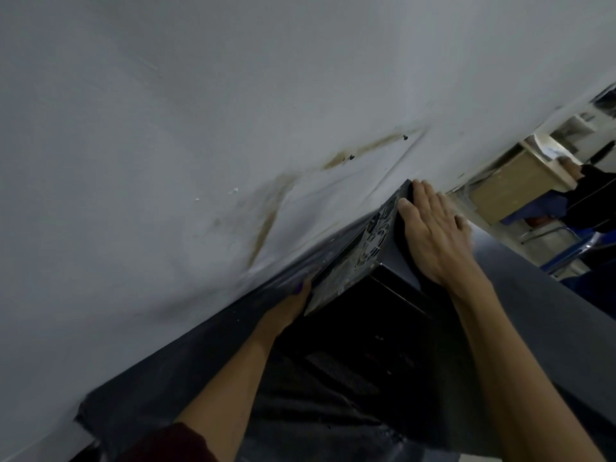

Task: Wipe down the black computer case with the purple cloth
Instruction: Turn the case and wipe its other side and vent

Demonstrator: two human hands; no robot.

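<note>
The black computer case (383,328) stands on a dark table, its grey rear panel with a fan grille (363,248) turned to the white wall. My right hand (433,235) lies flat with straight fingers on the case's far upper face, near its back corner. My left hand (290,305) reaches along the rear panel's lower corner, between case and wall. A small sliver of purple (298,288) shows at its fingertips, likely the purple cloth. The fingers themselves are in shadow, so their grip is unclear.
The stained white wall (233,145) runs close behind the case. The dark table (160,378) extends to the left and right. At the far right there are a wooden cabinet (513,191), blue chair frames (566,248) and a seated person in dark clothes (593,195).
</note>
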